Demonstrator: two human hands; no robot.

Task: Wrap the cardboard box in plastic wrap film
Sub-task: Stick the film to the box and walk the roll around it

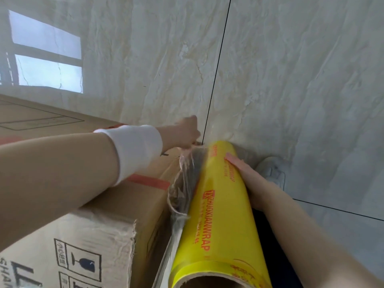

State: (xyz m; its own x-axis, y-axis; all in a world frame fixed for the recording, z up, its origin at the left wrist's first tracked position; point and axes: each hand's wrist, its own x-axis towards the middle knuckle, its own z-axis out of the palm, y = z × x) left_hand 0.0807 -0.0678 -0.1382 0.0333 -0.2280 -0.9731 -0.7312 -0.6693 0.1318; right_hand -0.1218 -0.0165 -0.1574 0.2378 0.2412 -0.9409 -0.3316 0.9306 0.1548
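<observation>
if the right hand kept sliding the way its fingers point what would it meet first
Only more of the yellow wrap roll under the right hand, then probably floor tile; depth is unclear.

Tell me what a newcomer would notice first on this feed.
The big yellow roll of plastic wrap with red lettering dominates the lower centre, lying beside the right side of the brown cardboard box, with the right hand flat along it. At the box's far corner, the left hand pinches crumpled clear film trailing from the roll.
</observation>
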